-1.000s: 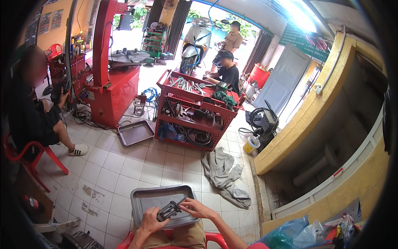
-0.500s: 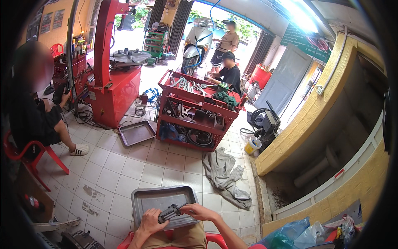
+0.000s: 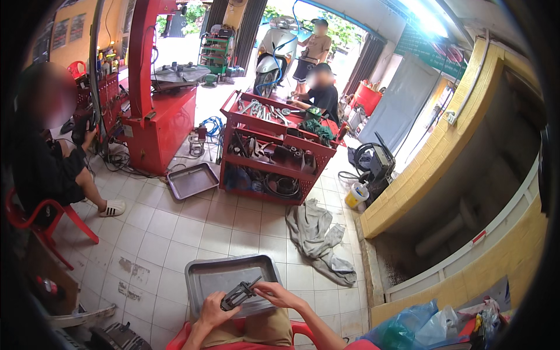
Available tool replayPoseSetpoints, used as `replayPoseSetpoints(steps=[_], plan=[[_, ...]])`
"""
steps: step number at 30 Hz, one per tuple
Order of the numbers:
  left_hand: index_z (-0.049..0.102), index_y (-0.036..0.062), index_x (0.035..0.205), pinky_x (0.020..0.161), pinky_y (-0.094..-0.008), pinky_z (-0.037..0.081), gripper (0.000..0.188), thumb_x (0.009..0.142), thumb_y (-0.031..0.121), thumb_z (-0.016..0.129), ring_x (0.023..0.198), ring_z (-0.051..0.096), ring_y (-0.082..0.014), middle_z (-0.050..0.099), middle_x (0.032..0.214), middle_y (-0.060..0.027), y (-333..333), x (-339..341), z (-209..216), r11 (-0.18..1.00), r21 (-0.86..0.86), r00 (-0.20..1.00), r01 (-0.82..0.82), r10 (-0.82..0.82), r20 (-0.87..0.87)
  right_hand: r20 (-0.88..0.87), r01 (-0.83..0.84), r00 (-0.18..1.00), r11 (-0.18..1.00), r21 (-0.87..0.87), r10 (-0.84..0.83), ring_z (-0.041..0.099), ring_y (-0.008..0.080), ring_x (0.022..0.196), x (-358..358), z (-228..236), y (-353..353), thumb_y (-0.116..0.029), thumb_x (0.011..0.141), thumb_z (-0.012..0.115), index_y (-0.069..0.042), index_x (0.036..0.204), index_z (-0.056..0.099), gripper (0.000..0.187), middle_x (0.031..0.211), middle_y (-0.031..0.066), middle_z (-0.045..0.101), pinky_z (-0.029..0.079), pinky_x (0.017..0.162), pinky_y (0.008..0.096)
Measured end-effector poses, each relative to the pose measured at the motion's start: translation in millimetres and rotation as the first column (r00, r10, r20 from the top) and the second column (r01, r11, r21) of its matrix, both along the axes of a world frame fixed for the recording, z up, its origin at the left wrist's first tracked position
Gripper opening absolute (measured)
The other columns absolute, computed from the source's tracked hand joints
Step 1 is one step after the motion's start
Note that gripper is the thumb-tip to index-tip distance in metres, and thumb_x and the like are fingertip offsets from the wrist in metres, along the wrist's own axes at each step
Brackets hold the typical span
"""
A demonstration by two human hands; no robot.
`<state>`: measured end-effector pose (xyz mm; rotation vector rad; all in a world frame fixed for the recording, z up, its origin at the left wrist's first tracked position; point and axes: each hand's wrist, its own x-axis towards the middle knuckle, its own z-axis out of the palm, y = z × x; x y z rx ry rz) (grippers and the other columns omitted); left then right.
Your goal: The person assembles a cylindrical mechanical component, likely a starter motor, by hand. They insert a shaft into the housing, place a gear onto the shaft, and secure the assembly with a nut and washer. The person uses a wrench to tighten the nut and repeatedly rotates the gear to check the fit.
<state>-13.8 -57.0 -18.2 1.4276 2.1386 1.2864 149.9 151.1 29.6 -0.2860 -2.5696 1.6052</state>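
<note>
A dark metal part (image 3: 238, 296), frame-like with slots and a thin piece sticking up at its right end, is held over my lap. Round its left end my left hand (image 3: 214, 309) is closed. The fingers of my right hand (image 3: 276, 294) pinch the other end, by the thin piece; what exactly they grip is too small to make out. Beneath the part lies a grey metal tray (image 3: 197, 273), its near side by my knees.
Ahead stands a red tool cart (image 3: 265, 195) with wrenches on top. A second tray (image 3: 192, 181) and a grey cloth (image 3: 315, 236) lie on the tiled floor. One person (image 3: 44, 146) sits at the left; two others are beyond the cart near a scooter (image 3: 271, 64). Plastic bags (image 3: 402, 326) lie at lower right.
The metal part has tilted, its right end now higher. My left hand has shifted slightly up its side. Both hands stay on it, and the whole view has moved a little.
</note>
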Motion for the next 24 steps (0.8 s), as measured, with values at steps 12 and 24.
replayPoseSetpoints(steps=[12,24], plan=[[0.064,0.0014,0.086,0.071,-0.0447,0.054,0.049,0.071,0.041,0.089,0.075,0.068,-0.0373,0.067,0.081,-0.0182,-3,0,-4,0.995,-0.039,0.992,0.088,-0.084,0.094,0.060,-0.199,0.974,0.953,-0.227,0.218,0.067,0.0216,0.108,11,16,7,-0.021,0.106,0.056,0.000,0.131,0.056,0.033,0.111,0.0106,0.074,0.052,0.097,0.0387],[0.067,-0.0039,0.107,0.088,-0.0451,0.055,0.056,0.077,0.041,0.084,0.097,0.069,-0.0399,0.070,0.103,-0.0235,-3,-2,-12,0.983,-0.043,0.984,0.178,-0.177,0.031,0.069,0.067,0.995,0.990,0.124,-0.076,0.075,0.0219,0.092,12,2,-10,-0.011,0.086,0.081,0.001,0.103,0.071,0.023,0.096,0.0107,0.072,0.060,0.080,0.0322]])
